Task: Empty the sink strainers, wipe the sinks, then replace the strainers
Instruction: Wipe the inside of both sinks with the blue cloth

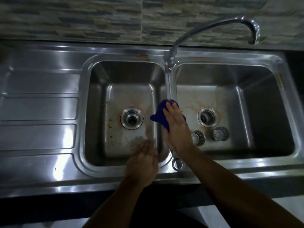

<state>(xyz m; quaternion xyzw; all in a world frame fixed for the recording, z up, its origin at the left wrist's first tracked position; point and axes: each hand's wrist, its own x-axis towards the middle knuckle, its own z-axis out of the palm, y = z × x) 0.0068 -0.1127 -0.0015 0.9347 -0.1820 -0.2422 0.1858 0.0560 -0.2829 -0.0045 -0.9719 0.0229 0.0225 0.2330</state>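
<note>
While my right hand [174,127] presses a crumpled blue cloth [160,116] flat-palmed against the steel divider [171,89] between the basins, fingers together and extended toward the back wall, my left hand [143,163] rests over the front rim of the left basin [98,112], fingers together, gripping nothing. Both round perforated steel strainers [220,133] lie on the stained floor of the right basin [256,112], near its front edge, beside the open drain [207,117]. Which way their cups point, I cannot tell.

Deep blue cloth [160,118]; silver steel sinks [125,76] with orange-brown stains; grey-blue and beige stone-patterned wall tiles [98,18].
</note>
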